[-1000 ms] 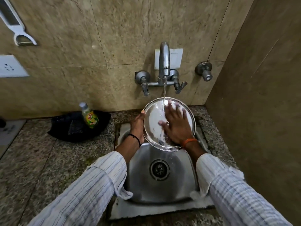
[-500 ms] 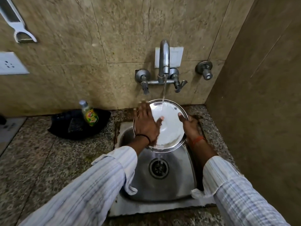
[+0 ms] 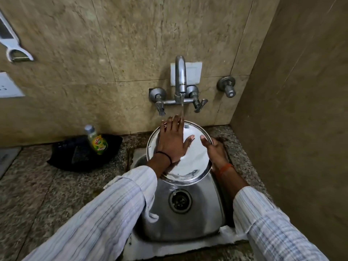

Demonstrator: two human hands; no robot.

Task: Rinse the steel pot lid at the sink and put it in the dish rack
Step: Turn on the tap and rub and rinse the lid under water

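The round steel pot lid (image 3: 190,161) is held tilted over the steel sink (image 3: 205,213), under the running tap (image 3: 180,80). My right hand (image 3: 214,151) grips the lid's right rim, thumb on the shiny face. My left hand (image 3: 172,140) lies flat on the lid's left half with fingers spread, fingertips reaching past the far rim into the thin water stream. No dish rack is in view.
A green dish-soap bottle (image 3: 97,141) stands on a black tray (image 3: 75,153) on the granite counter left of the sink. A side wall (image 3: 301,129) closes in on the right. A white peeler (image 3: 13,48) and a socket plate (image 3: 7,85) hang on the back wall.
The hands swapped roles: a second ago my right hand rubbed the lid's face while the left held the rim. Since then my left hand has slid further up the lid.
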